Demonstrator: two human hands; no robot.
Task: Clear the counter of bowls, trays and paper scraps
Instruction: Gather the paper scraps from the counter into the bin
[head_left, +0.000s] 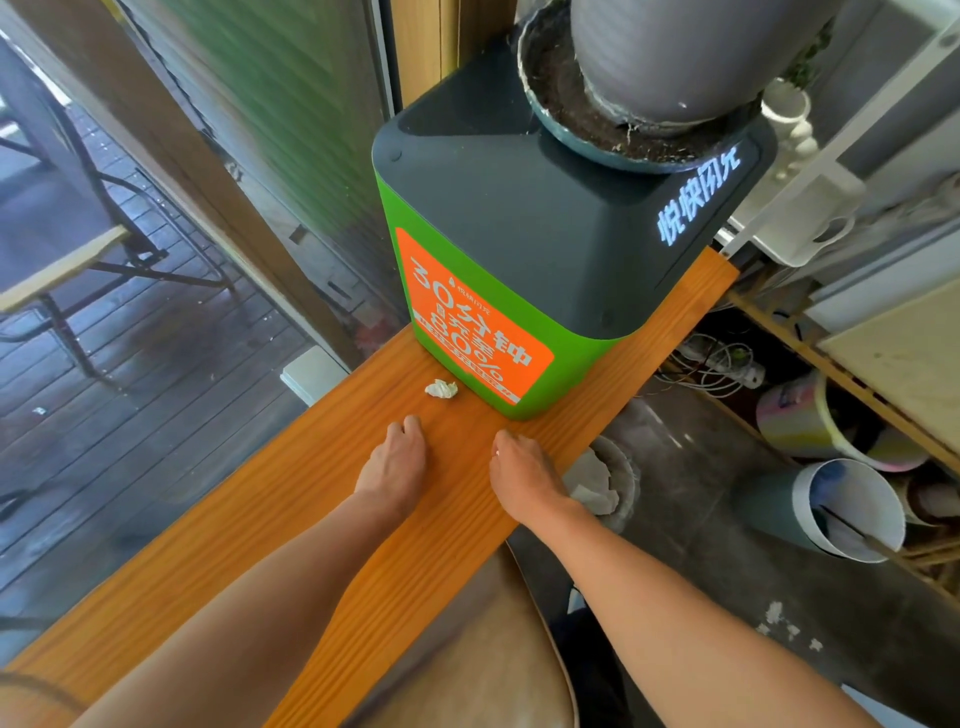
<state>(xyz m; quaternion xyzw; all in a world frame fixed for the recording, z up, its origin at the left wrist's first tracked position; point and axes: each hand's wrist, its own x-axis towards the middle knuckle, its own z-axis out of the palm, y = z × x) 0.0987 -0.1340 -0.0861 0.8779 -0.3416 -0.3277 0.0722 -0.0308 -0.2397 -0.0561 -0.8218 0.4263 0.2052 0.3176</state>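
A small crumpled white paper scrap (441, 388) lies on the narrow wooden counter (291, 519), just in front of a green and black charging box. My left hand (396, 465) rests on the counter a short way below the scrap, fingers curled under, holding nothing that I can see. My right hand (522, 475) rests beside it near the counter's right edge, fingers also curled; a tiny white bit shows at its fingertips, too small to identify.
The green and black box (540, 249) with an orange label fills the counter's far end, a grey plant pot in a saucer (639, 88) on top. Below right on the floor stand a bin with paper (602, 483), tubes and cables. A window runs along the left.
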